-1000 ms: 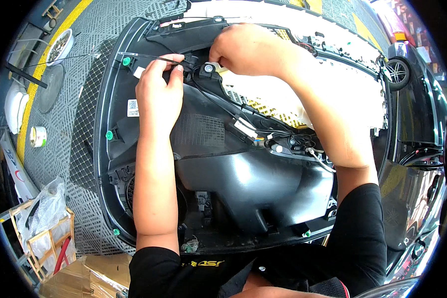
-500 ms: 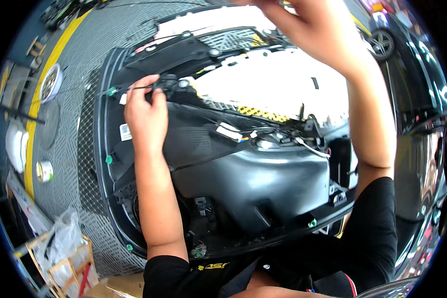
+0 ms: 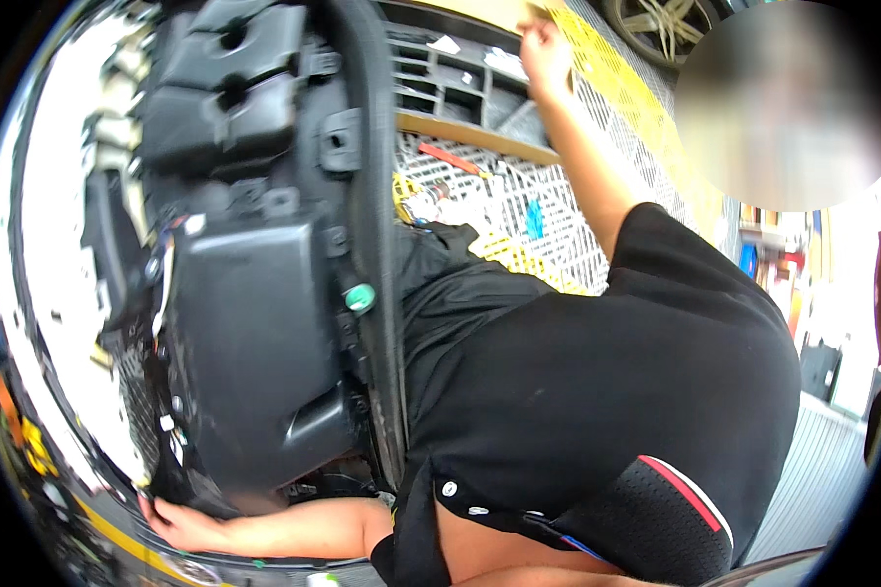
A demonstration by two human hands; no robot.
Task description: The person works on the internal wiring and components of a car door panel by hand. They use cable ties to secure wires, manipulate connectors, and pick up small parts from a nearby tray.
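Note:
My left hand (image 3: 181, 525) reaches to the far end of a black car door trim panel (image 3: 255, 284), at the lower left. Its fingers are bent together at the panel's edge; what they hold there is too small to make out. My right hand (image 3: 546, 59) is stretched out at the top, beside a dark compartment tray (image 3: 450, 83) with small pieces in it. Motion smears its fingers, so I cannot tell whether they hold anything. A green clip (image 3: 359, 297) sits on the panel's near edge.
A cardboard rim (image 3: 480, 137) edges the tray. A red-handled tool (image 3: 450, 158) and a blue object (image 3: 534, 219) lie on the grey and yellow grating floor. A car wheel (image 3: 661, 24) stands at the upper right.
My view has swung far to the right, so the panel now lies along the left side. My right hand has come away from above the panel to the compartment tray. My left stays at the panel.

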